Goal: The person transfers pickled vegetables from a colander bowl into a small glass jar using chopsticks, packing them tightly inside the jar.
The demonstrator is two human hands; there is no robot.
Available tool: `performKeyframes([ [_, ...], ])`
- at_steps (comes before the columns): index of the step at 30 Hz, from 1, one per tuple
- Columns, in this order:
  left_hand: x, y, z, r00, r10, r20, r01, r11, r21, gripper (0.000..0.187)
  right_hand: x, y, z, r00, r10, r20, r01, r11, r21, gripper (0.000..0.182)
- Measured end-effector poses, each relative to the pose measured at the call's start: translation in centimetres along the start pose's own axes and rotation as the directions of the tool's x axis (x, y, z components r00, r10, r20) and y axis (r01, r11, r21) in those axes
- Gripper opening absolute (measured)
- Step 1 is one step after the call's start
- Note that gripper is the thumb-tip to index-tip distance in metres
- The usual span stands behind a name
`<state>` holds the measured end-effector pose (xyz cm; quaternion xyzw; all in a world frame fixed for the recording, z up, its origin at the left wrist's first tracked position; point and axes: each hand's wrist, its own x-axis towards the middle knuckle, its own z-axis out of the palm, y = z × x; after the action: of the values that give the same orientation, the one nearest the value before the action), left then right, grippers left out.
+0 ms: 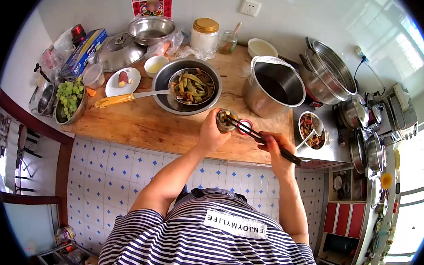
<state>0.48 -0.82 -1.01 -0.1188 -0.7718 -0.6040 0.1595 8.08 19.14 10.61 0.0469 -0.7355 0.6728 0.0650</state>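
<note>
Short-sleeved top, navy and white horizontal stripes, narrow bands throughout. White rectangular patch on the chest, black capitals reading "ENJOYMYLIFE", seen upside down from above. Dark strap or collar piece at the neckline. Sleeves ending above the elbows; forearms bare. Left hand (212, 135) and right hand (274, 150) bare: no gloves, watch or rings visible.

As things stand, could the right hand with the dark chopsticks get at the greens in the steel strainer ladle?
Probably yes. The right hand holds dark chopsticks with tips in the small glass jar held by the left hand. The steel strainer ladle sits just beyond, uncovered, nothing between.
</note>
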Motion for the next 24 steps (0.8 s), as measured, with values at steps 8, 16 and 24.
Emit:
performKeyframes([
  [8, 0.0, -0.2, 0.2, 0.997, 0.066, -0.036, -0.063, 0.996, 0.065, 0.07, -0.5, 1.3, 0.9, 0.993, -0.006, -0.116, 0.022, 0.99, 0.138, 0.028],
  [16, -0.1, -0.3, 0.8, 0.991, 0.091, -0.101, -0.08, 0.99, 0.112, 0.071, -0.5, 2.1, 1.0, 0.995, -0.099, 0.033, 0.103, 0.985, -0.137, 0.02],
  [24, -0.2, -0.1, 0.5, 1.0, 0.007, -0.021, -0.006, 1.0, 0.028, 0.073, -1.0, -1.0, 0.2, 0.998, -0.013, -0.062, 0.018, 0.996, 0.087, 0.03],
])
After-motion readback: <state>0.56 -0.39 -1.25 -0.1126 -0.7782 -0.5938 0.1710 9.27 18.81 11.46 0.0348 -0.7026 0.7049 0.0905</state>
